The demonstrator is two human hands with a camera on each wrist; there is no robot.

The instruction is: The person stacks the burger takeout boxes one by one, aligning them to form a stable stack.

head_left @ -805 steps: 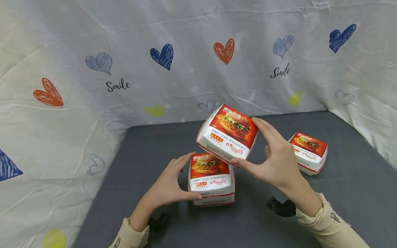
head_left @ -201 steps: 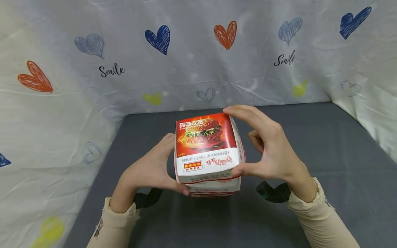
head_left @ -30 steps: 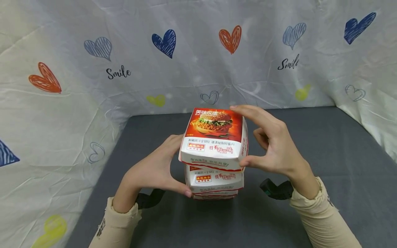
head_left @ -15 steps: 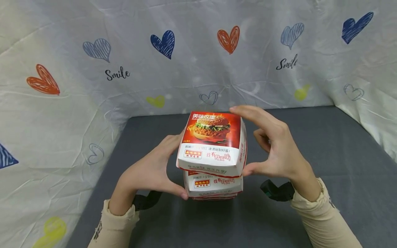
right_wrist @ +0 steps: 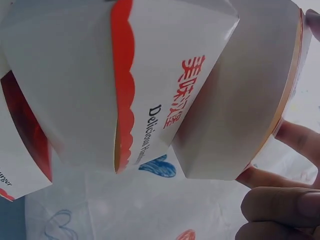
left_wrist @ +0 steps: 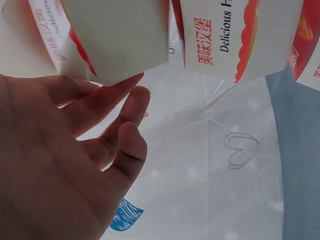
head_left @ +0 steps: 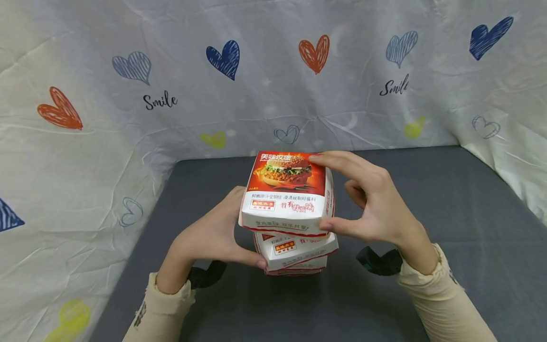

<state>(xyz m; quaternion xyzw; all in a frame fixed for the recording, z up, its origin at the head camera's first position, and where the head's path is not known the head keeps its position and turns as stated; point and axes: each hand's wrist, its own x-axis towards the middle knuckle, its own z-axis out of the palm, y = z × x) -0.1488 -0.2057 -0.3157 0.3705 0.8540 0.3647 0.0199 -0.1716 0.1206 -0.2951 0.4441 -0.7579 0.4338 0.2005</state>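
Three white burger boxes with red burger pictures form a stack in the head view. The top burger box point(head_left: 284, 209) sits shifted left; my right hand point(head_left: 376, 204) pinches its right side, thumb at the front corner and fingers at the back. Below, the middle burger box point(head_left: 297, 251) is turned askew, its right front edge angled back. The bottom burger box point(head_left: 303, 267) shows only a strip. My left hand point(head_left: 209, 232) curves round the stack's left, thumb on the middle box's front corner. In the left wrist view, its fingers point(left_wrist: 135, 105) lie by the top box's back lower corner.
The stack stands on a dark grey table point(head_left: 427, 190). A pale cloth point(head_left: 265, 71) printed with hearts hangs behind it and along the left and right sides. Black wrist straps point(head_left: 380, 261) show below both hands.
A box once lying apart at the right is gone from there. Within the last half second, my right hand and the top box shift slightly left, and the middle box turns askew.
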